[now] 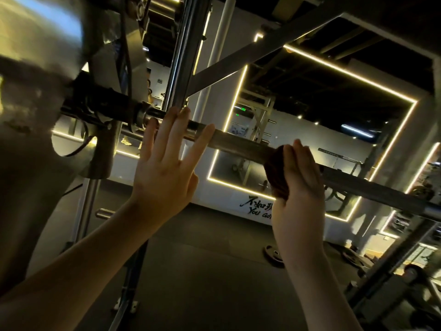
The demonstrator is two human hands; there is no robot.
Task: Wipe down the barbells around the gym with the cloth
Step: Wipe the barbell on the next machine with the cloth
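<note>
A steel barbell (238,142) runs from the rack at the left down to the right edge of the view. My left hand (167,163) is raised with straight, spread fingers; the fingertips touch the bar near its collar. My right hand (298,187) grips a dark brown cloth (276,173) wrapped around the bar's middle. Most of the cloth is hidden under my fingers and behind the bar.
A chrome upright post (181,56) and a grey diagonal brace (238,58) of the rack cross behind the bar. A large blurred plate (28,80) fills the left side. Weight plates (273,255) lie on the dark floor beyond, near a lit wall.
</note>
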